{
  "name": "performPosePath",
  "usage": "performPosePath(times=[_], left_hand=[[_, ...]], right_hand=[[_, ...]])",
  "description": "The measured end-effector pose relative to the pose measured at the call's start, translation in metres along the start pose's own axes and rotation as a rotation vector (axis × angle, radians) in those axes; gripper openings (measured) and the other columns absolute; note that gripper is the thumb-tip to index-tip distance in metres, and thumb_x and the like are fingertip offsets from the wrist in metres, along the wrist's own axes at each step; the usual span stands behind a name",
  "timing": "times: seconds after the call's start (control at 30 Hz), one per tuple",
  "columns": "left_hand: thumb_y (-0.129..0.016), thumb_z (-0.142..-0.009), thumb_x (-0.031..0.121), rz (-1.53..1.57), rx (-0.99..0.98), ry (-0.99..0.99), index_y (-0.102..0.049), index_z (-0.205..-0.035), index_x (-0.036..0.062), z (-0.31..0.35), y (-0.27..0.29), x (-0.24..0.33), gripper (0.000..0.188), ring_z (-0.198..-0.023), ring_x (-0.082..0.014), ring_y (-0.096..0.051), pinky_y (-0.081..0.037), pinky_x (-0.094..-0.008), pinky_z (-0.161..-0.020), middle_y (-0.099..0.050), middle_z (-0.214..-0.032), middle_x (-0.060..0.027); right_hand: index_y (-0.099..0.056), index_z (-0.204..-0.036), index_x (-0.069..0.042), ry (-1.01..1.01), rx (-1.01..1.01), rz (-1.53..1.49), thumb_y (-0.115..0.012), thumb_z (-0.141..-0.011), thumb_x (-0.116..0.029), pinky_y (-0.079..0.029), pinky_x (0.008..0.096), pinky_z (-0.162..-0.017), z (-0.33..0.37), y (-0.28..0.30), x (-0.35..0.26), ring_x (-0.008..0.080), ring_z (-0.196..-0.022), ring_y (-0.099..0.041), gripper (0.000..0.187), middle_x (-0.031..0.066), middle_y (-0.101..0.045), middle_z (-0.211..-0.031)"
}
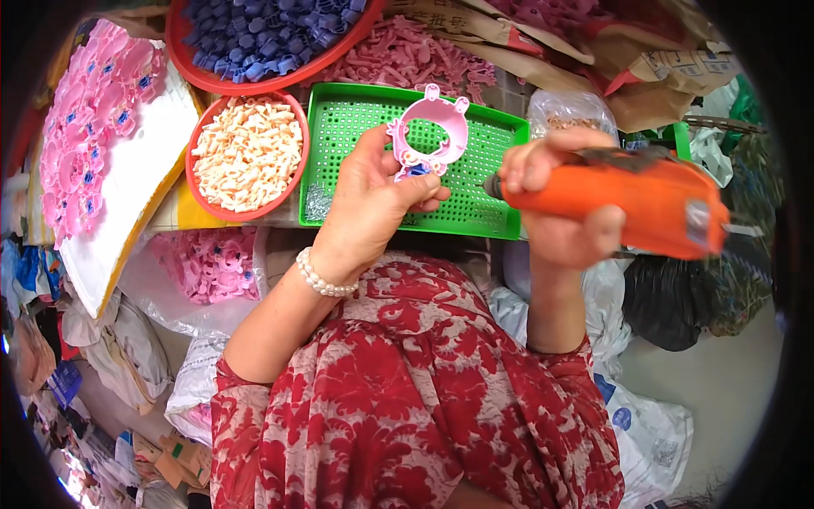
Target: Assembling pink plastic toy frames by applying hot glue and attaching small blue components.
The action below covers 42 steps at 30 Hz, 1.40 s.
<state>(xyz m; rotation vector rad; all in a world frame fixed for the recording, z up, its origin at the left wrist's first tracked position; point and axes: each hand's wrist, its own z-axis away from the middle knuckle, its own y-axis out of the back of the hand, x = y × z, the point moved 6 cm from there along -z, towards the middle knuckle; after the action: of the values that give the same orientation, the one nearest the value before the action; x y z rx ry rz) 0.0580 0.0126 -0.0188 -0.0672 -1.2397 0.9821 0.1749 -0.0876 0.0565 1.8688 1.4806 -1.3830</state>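
- The left hand had its thumb and fingers closed together on the lower part of a pink plastic animal-shaped frame with a large round opening and two small knobs on top.
- A small blue plastic part sat at the bottom of that frame, right beside the thumb.
- The right hand had its fingers clamped around the body of an orange handheld power tool, slightly blurred, whose dark tapered nose pointed left toward the frame, with a gap between them.
- A white beaded bracelet circled the left wrist.
- The frame was held up over a bright green perforated plastic tray; small silvery pieces lay in its left part.
- Just left of the tray stood a round red plastic bowl filled with cream-coloured pieces.
- Behind the bowl was a larger red basin of violet-blue plastic parts, and beside it a heap of loose pink pieces.
- Farther left, rows of pink assemblies with blue centres covered part of a white board.
- Below the bowl, a translucent bag held more pink parts.
- On the right, beneath the tool, hung or lay a black plastic bag; which, I could not tell.
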Motion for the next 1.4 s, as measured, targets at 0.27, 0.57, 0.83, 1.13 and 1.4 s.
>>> performPosePath(times=[0.27,0.57,0.83,1.13,1.4], left_hand=[[-0.057,-0.079,-0.007,0.002,-0.009,0.024,-0.038,-0.116,-0.0021,-0.002,-0.001,-0.003,0.042,-0.073,-0.0176,-0.063,-0.053,-0.0242,-0.062,-0.059,-0.096,-0.0121],[-0.057,-0.079,-0.007,0.002,-0.018,0.035,-0.038,-0.117,-0.0027,-0.002,-0.001,-0.004,0.042,-0.072,-0.0174,-0.063,-0.053,-0.0238,-0.061,-0.059,-0.095,-0.0125],[-0.059,-0.077,-0.005,0.035,-0.029,0.048,-0.039,-0.115,-0.0024,-0.001,0.001,-0.002,0.043,-0.072,-0.0171,-0.063,-0.053,-0.0231,-0.06,-0.059,-0.094,-0.0121],[-0.061,-0.074,-0.007,0.009,-0.036,0.016,-0.04,-0.112,-0.0025,-0.003,0.002,-0.004,0.044,-0.069,-0.0149,-0.062,-0.051,-0.023,-0.059,-0.06,-0.091,-0.0113],[-0.06,-0.075,-0.008,0.003,-0.037,0.007,-0.041,-0.111,-0.0016,-0.004,0.001,-0.006,0.041,-0.068,-0.0134,-0.061,-0.05,-0.0223,-0.058,-0.06,-0.089,-0.0098]], right_hand=[[-0.047,-0.11,-0.002,-0.128,0.165,0.038,-0.057,-0.078,-0.058,-0.041,0.0324,-0.066,0.018,0.017,0.029,0.0184,-0.068,-0.051,0.065,0.0069,-0.053,-0.076],[-0.047,-0.11,-0.004,-0.136,0.165,0.034,-0.056,-0.078,-0.057,-0.04,0.0322,-0.066,0.019,0.019,0.034,0.0172,-0.068,-0.05,0.063,0.0057,-0.052,-0.076],[-0.048,-0.11,-0.004,-0.135,0.181,0.074,-0.055,-0.079,-0.057,-0.04,0.0324,-0.066,0.019,0.019,0.033,0.0175,-0.068,-0.05,0.062,0.0055,-0.052,-0.076],[-0.048,-0.109,-0.003,-0.134,0.186,0.082,-0.054,-0.08,-0.056,-0.041,0.0325,-0.066,0.02,0.02,0.034,0.0179,-0.067,-0.05,0.061,0.006,-0.052,-0.075],[-0.047,-0.11,-0.002,-0.069,0.129,0.028,-0.051,-0.08,-0.059,-0.041,0.0343,-0.068,0.008,0.009,0.008,0.019,-0.069,-0.05,0.065,0.0069,-0.052,-0.076]])
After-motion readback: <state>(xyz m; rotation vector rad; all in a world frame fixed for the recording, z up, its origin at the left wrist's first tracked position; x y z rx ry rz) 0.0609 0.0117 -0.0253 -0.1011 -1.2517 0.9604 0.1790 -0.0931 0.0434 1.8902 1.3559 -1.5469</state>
